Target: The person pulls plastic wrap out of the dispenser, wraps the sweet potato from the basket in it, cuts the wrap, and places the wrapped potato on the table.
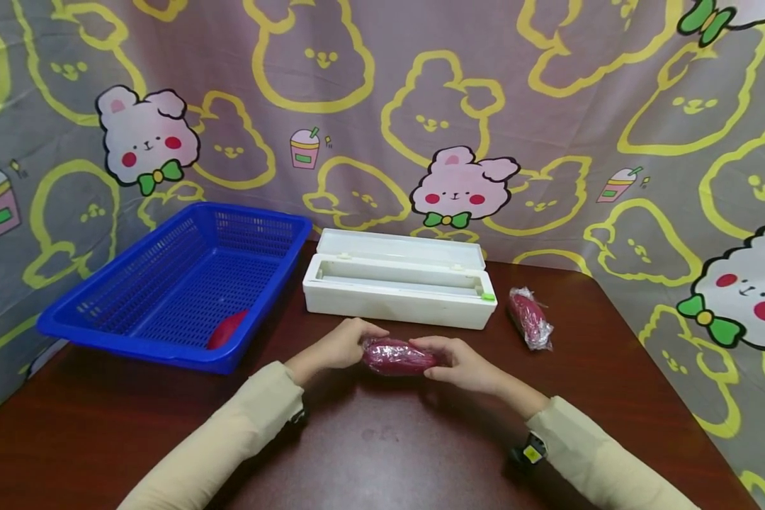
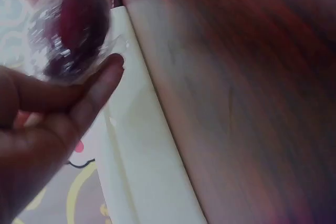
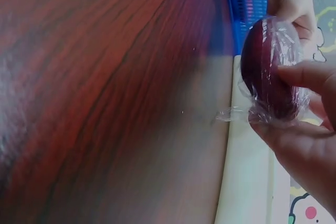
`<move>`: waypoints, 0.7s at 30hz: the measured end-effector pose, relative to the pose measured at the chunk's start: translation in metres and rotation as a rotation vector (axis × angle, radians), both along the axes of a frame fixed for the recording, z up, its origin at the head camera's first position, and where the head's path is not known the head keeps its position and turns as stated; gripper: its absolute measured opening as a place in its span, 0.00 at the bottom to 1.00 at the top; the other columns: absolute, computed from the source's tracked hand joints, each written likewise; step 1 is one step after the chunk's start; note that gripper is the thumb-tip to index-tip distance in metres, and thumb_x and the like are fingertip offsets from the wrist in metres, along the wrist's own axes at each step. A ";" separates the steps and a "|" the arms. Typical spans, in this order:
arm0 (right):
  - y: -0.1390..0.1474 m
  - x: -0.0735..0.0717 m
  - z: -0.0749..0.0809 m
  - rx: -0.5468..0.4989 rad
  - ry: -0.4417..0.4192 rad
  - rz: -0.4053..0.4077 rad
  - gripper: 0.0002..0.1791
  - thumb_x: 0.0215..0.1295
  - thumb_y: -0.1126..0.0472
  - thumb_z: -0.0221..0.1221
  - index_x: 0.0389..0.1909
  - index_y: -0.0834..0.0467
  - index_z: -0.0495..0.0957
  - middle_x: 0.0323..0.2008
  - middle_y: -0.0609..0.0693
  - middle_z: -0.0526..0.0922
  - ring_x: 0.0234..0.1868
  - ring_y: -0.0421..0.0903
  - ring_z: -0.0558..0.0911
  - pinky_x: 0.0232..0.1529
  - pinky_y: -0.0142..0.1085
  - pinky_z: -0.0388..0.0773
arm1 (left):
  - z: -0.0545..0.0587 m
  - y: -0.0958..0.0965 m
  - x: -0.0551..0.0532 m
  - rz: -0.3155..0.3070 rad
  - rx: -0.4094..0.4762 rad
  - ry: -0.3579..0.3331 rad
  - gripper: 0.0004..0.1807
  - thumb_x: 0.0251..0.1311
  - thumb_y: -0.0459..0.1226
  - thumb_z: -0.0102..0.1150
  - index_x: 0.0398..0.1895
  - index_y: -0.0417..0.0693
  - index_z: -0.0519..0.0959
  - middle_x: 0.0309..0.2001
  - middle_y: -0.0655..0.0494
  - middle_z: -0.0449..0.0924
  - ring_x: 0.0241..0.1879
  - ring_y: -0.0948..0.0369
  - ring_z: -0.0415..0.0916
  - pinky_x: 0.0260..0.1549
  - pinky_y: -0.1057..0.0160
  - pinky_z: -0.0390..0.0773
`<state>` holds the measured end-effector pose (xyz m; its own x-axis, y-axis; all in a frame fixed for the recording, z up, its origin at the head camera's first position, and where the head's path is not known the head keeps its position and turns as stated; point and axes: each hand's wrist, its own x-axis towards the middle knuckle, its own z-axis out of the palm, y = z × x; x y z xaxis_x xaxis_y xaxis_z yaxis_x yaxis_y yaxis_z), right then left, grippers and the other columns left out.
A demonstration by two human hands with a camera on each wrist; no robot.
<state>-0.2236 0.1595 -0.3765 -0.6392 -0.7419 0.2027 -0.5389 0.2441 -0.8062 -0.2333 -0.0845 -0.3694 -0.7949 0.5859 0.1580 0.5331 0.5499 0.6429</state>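
A smooth, dark red oblong item (image 1: 397, 356), like a sweet potato, is wrapped in clear plastic film and held above the table between both hands. My left hand (image 1: 344, 343) grips its left end, with thumb and fingers at the wrap. At the opposite end my right hand (image 1: 464, 365) pinches it; in the right wrist view the fingers (image 3: 310, 77) lie on the film. A loose twist of film (image 3: 233, 114) sticks out near the right thumb. Just beyond the hands stands a long white cling film dispenser (image 1: 398, 303), lid raised, with a green slider (image 1: 487, 297) at its right end.
On the left a blue plastic basket (image 1: 270, 283) holds an unwrapped red item (image 1: 228, 329) at its near corner. Another film-wrapped red item (image 1: 530, 319) lies right of the dispenser. The brown wooden table (image 1: 382, 453) meets a patterned curtain (image 1: 357, 163) at the back.
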 end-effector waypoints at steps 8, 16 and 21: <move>0.003 0.003 0.000 -0.018 -0.060 -0.050 0.24 0.57 0.72 0.57 0.55 0.73 0.65 0.48 0.63 0.74 0.37 0.44 0.75 0.35 0.33 0.74 | 0.000 -0.007 -0.001 -0.165 0.043 -0.258 0.32 0.39 0.21 0.62 0.55 0.32 0.69 0.45 0.47 0.75 0.39 0.60 0.69 0.36 0.65 0.72; 0.008 0.001 -0.001 -0.174 -0.398 -0.050 0.22 0.58 0.71 0.53 0.53 0.76 0.65 0.46 0.60 0.74 0.38 0.43 0.75 0.38 0.33 0.75 | 0.000 -0.006 0.001 -0.192 0.020 -0.219 0.30 0.42 0.26 0.66 0.54 0.35 0.71 0.44 0.51 0.76 0.38 0.63 0.70 0.38 0.66 0.72; 0.014 0.002 0.004 -0.204 -0.583 0.040 0.22 0.61 0.72 0.44 0.56 0.77 0.60 0.47 0.55 0.73 0.42 0.43 0.74 0.41 0.33 0.73 | 0.001 -0.006 0.002 -0.215 -0.003 -0.183 0.28 0.43 0.25 0.64 0.53 0.38 0.72 0.45 0.52 0.76 0.41 0.63 0.70 0.42 0.65 0.70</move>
<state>-0.2213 0.1731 -0.3724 -0.6601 -0.7505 -0.0309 -0.0016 0.0426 -0.9991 -0.2315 -0.0906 -0.3689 -0.6676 0.7442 0.0215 0.5130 0.4389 0.7377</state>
